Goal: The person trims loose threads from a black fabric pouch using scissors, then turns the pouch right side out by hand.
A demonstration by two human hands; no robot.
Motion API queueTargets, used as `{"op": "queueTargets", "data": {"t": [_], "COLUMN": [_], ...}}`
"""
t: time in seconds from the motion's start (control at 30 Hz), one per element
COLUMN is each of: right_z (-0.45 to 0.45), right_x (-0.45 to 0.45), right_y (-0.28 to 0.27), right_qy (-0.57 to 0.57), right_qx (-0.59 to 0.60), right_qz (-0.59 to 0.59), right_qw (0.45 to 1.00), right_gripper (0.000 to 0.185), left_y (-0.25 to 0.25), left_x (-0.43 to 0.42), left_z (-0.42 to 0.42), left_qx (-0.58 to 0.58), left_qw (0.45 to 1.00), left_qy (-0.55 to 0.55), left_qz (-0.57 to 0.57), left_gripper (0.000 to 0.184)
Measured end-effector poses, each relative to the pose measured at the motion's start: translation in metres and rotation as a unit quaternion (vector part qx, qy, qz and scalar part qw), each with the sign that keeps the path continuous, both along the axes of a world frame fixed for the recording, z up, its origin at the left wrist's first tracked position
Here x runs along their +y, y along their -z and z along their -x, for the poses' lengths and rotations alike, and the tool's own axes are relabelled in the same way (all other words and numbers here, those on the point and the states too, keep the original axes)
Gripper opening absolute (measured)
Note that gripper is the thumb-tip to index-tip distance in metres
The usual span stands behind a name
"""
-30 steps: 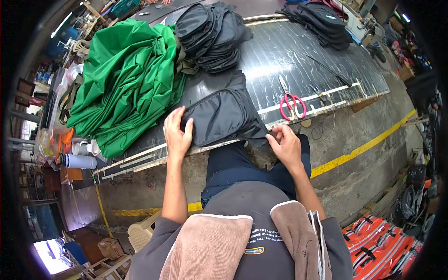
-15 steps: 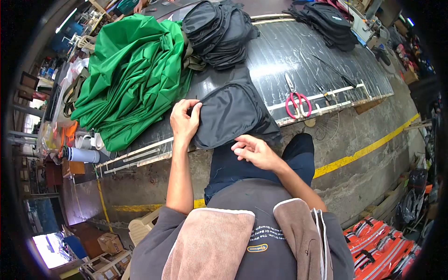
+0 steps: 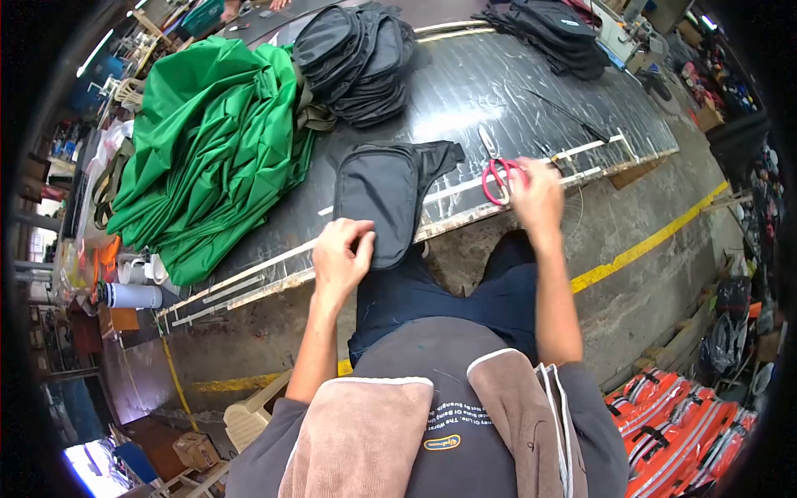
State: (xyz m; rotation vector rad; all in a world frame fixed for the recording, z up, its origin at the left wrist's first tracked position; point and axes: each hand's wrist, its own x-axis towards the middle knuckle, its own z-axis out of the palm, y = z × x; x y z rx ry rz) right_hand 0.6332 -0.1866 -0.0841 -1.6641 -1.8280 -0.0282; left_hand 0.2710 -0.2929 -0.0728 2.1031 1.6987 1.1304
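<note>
A black fabric pouch (image 3: 378,199) with a rounded, piped edge lies partly on the table and reaches over its front edge, a strap-like flap at its upper right. My left hand (image 3: 339,257) pinches its lower left edge between thumb and fingers. Red-handled scissors (image 3: 491,148) rest near the table's front edge, blades pointing away from me. My right hand (image 3: 538,202) is at their right handle loop and partly covers it. Its fingers are smeared by motion, so their grip does not show clearly.
A large heap of green fabric (image 3: 216,149) fills the table's left side. Behind the pouch stands a stack of black pouches (image 3: 357,62). More black bags (image 3: 556,37) lie at the back right, near a thin black rod (image 3: 569,114). Orange vests (image 3: 672,432) sit at lower right.
My right hand has moved from beside the pouch up and right to the scissors. The pouch has turned and shifted left, and my left hand has slid to its lower edge.
</note>
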Motion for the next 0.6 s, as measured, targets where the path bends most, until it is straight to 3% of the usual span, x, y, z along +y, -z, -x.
{"op": "queueTargets", "data": {"t": [0.03,0.07,0.1,0.3,0.5,0.6], "right_z": [-0.018,-0.038,-0.054,-0.082,-0.061,-0.033], "right_x": [0.012,0.028,0.041,0.058,0.042,0.018], "right_y": [-0.001,0.021,0.033,0.052,0.042,0.023], "right_qy": [0.076,0.119,0.148,0.140,0.094,0.049], "right_qx": [-0.039,-0.081,-0.102,-0.150,0.043,0.198], "right_qz": [0.043,-0.016,-0.002,0.040,-0.035,0.038], "right_qw": [0.995,0.989,0.984,0.978,0.994,0.978], "right_gripper": [0.032,0.037,0.038,0.025,0.024,0.027], "left_y": [-0.005,-0.010,-0.012,-0.007,0.010,0.009], "left_x": [-0.001,-0.001,0.001,0.016,0.036,0.038], "left_z": [-0.004,-0.009,-0.011,-0.034,-0.050,-0.054], "left_qx": [0.060,0.120,0.135,0.112,0.111,0.097], "left_qw": [0.998,0.993,0.991,0.993,0.993,0.995], "left_qy": [-0.006,-0.011,-0.001,0.023,-0.007,-0.021], "left_qz": [-0.004,-0.008,-0.008,-0.033,-0.041,-0.025], "left_gripper": [0.013,0.014,0.017,0.018,0.009,0.004]}}
